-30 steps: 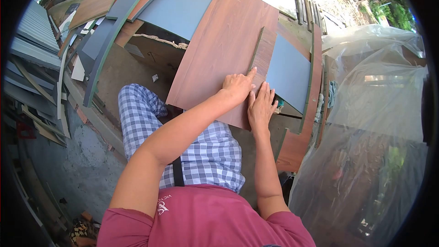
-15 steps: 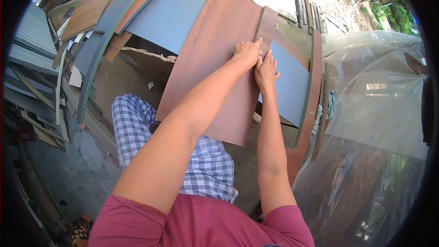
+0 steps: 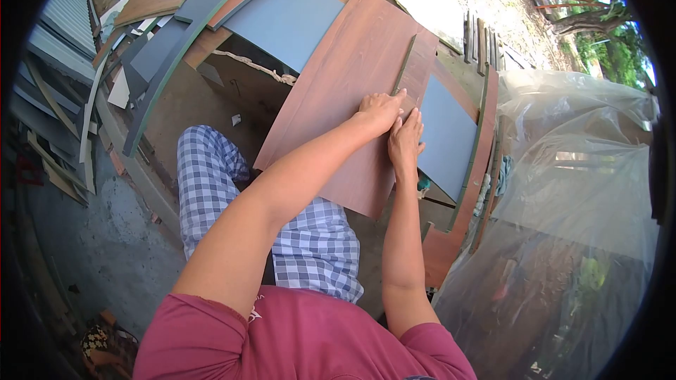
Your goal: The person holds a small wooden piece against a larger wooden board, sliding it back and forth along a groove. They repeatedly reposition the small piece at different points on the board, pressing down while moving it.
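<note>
A wide reddish-brown wood panel lies slanted in front of me, its near end over my lap. A narrower strip of like colour rests along its right side. My left hand presses on the panel at the near end of the strip, fingers close together; whether something small is under the fingertips I cannot make out. Just to its right, my right hand lies with fingers stretched over the right edge of the panel and strip. The two hands are nearly touching.
Blue-grey boards lie under the panel on both sides. A long curved green-edged board and stacked offcuts are at the left. Clear plastic sheeting covers things at the right. Dark slats stand at the back right.
Both hands have come nearer to me along the panel, and more of the narrow strip shows beyond them. The whole view has shifted and tilted a little.
</note>
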A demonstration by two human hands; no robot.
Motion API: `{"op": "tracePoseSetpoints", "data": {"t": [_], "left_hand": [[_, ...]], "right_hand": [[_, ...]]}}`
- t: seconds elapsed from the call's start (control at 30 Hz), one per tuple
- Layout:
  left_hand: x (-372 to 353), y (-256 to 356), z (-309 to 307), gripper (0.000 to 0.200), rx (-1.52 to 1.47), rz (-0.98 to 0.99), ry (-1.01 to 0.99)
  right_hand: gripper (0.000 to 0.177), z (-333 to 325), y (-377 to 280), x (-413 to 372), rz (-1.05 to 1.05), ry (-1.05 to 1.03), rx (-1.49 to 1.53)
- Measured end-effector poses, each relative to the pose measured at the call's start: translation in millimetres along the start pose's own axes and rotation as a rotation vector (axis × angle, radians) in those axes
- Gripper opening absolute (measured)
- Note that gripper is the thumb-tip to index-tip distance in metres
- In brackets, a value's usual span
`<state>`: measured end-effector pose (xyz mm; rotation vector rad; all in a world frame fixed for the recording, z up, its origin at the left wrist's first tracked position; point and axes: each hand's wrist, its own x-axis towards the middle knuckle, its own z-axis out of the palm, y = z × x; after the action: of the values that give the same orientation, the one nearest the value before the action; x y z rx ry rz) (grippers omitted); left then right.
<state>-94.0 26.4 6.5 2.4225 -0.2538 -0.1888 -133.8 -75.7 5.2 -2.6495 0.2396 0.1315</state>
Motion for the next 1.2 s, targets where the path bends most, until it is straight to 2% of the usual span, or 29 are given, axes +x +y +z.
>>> {"op": "tracePoseSetpoints", "data": {"t": [0.33,0.43,0.5,0.53,0.6,0.67,0.8,1.1,1.2], "left_hand": [[-166.7,-12.3,0.2,0.053,-0.011,-0.002,-0.031],[-191.6,-15.0,-8.3,0.054,0.023,-0.018,-0.026],[-198.9,-16.2,-11.6,0.053,0.021,-0.024,0.045],[-199.3,-15.5,-10.7,0.053,0.018,-0.03,0.041],[-191.5,-10.8,-8.0,0.049,0.077,-0.009,0.2],[-182.1,-10.0,0.1,0.048,0.124,-0.015,0.22],[-166.1,-11.7,9.6,0.044,0.166,-0.012,0.264],[-75.4,-14.7,8.3,0.044,0.245,-0.01,0.261],[-32.0,-12.5,-5.9,0.046,0.229,-0.048,0.156]], "right_hand": [[0.055,19.5,3.3,-158.3,-0.136,-0.003,-0.173],[0.056,18.1,0.0,-178.2,-0.209,-0.037,-0.138],[0.056,14.8,-0.9,-172.6,-0.202,-0.024,0.022],[0.055,17.2,1.2,-165.0,-0.171,0.009,0.067],[0.054,25.8,0.9,-150.1,-0.173,0.036,0.042],[0.052,32.2,-2.6,-139.8,-0.193,0.066,-0.05],[0.051,35.6,-7.0,-125.6,-0.214,0.054,-0.02],[0.051,28.6,-9.6,-39.4,-0.166,0.09,-0.002],[0.051,28.1,-12.6,4.9,-0.165,0.152,-0.033]]}}
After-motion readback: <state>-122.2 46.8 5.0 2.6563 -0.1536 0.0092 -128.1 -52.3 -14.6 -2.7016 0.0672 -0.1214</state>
